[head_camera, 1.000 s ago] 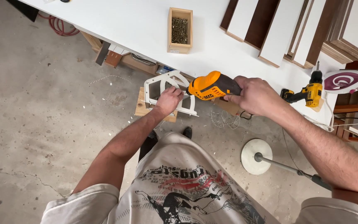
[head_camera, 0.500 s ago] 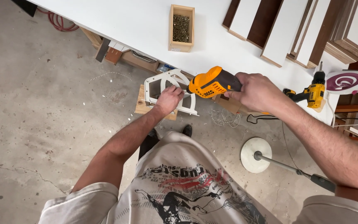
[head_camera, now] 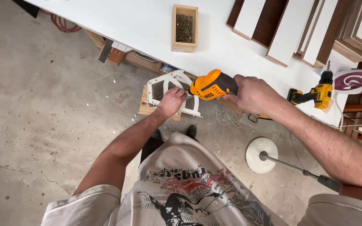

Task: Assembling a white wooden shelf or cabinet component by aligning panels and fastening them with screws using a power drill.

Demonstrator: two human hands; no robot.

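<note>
My right hand [head_camera: 254, 93] grips the handle of an orange and black power drill [head_camera: 211, 85], its nose pointing left. My left hand [head_camera: 171, 100] is closed around the drill's front end, where the bit or chuck sits, right above a white curved bracket-like piece [head_camera: 164, 86] that rests on a small wooden block [head_camera: 146, 109] on the floor. What the left fingers pinch is hidden by the hand. Both hands are just off the front edge of a long white tabletop [head_camera: 139, 25].
A small wooden box of screws [head_camera: 184, 28] stands on the tabletop. White and dark brown panels [head_camera: 281, 29] lie at its right end, beside a second yellow drill [head_camera: 317, 94] and a clothes iron [head_camera: 357, 80]. A white round lamp base [head_camera: 261, 155] stands on the concrete floor.
Both hands and the drill have stayed nearly in place; only the view has shifted slightly.
</note>
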